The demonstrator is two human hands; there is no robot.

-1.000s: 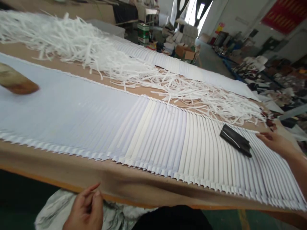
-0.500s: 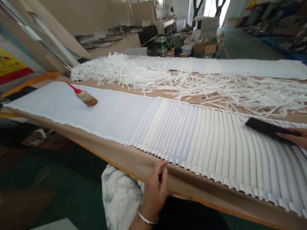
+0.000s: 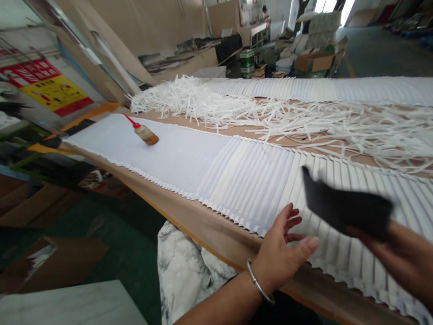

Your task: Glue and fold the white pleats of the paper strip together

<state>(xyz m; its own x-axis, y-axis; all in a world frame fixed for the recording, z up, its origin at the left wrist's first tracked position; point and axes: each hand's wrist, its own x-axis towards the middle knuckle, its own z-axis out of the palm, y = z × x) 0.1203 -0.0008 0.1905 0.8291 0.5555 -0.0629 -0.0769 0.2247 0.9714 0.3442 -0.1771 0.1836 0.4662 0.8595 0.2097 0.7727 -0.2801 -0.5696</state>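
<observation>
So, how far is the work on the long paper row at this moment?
Done: the overlapped white sheets lie fanned in a long row along the table, and peeled white strips are heaped behind them. In hand: the right hand holds a flat black tool above the row; the open left hand is at its near edge. Untouched: the glue bottle.

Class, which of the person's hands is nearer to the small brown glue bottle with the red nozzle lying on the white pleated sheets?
Left. The left hand is open at the table's near edge, well right of the small brown glue bottle with the red nozzle; the right hand, holding a black flat piece, is farther right.
</observation>
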